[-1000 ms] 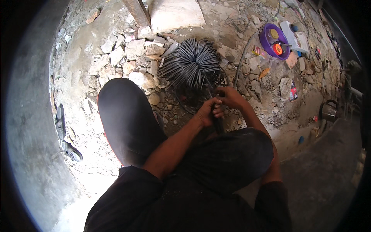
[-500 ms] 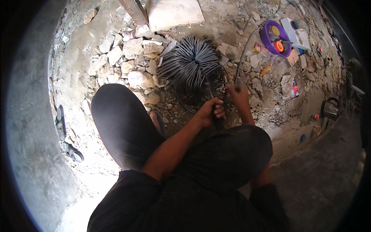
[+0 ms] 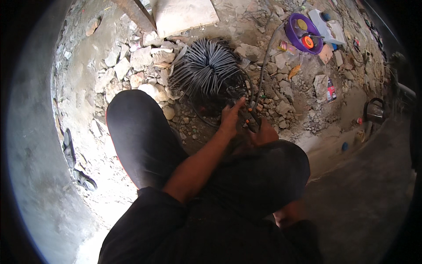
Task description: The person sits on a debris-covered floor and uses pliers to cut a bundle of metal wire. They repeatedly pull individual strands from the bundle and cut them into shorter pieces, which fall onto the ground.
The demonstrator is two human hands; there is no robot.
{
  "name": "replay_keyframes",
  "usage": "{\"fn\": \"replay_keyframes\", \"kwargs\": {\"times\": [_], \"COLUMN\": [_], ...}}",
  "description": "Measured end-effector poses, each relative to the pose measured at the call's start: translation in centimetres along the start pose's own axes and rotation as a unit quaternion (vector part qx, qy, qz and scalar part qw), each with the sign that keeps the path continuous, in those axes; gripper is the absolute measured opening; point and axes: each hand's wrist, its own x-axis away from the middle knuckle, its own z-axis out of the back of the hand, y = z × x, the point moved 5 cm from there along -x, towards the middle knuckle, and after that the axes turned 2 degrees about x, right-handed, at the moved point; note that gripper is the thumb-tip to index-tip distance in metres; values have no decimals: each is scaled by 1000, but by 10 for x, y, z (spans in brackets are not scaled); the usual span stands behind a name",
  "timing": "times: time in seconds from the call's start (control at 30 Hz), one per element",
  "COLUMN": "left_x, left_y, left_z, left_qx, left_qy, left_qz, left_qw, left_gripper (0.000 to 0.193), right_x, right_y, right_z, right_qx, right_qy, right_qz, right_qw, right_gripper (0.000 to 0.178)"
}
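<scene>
Black coiled cable bundle [image 3: 210, 70] lies on rubble; left hand [image 3: 230, 119] and right hand [image 3: 264, 133] pinch its loose strands [image 3: 251, 115], which risk snagging on stones.

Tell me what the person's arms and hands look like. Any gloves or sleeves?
No gloves: both the left hand and the right hand are bare. The left forearm is bare too, below a dark sleeve. No watch or rings show.

- The coil [image 3: 210, 70] is black, with thin grey lines all over
- The bowl [image 3: 293, 33] is purple, and the disc [image 3: 308, 41] in it is orange
- The trousers [image 3: 145, 136] are black
- The rubble [image 3: 145, 57] is grey and pale brown
- The slab [image 3: 184, 15] is pale cream
- The sandals [image 3: 72, 160] are dark grey
</scene>
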Motion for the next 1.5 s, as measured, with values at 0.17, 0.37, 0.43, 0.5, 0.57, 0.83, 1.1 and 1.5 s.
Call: {"fn": "replay_keyframes", "kwargs": {"times": [0.17, 0.37, 0.43, 0.5, 0.57, 0.83, 1.1, 1.5], "left_x": [-12, -26, -21, -5, -9, 17, 9, 19], "left_y": [-19, -16, -14, -4, 6, 56, 62, 65], "left_z": [-5, 11, 15, 7, 17, 28, 27, 29], "left_qx": [-74, -36, -125, -126, -194, -437, -439, -427], "left_qy": [95, -9, 87, 106, 170, 223, 141, 49], "left_qz": [17, 41, 25, 19, -77, -150, -175, -152], "left_qw": [993, 998, 988, 986, 963, 858, 870, 890], "left_gripper": [42, 46, 47, 54, 60, 48, 31, 27], "right_x": [7, 18, -7, -23, -42, -57, -55, -58], "right_y": [24, 16, 20, 31, 45, 47, 45, 23], "right_z": [-22, -29, -31, -45, -57, -59, -40, -20], "right_qx": [10, -151, -213, -332, -293, -273, -279, -213], "right_qy": [142, 129, 9, -224, -217, -232, -238, -222], "right_qz": [144, 231, 207, 42, 42, 80, 83, 181], "right_qw": [979, 953, 955, 915, 930, 930, 927, 934], "right_gripper": [54, 47, 45, 43, 42, 40, 32, 38]}}
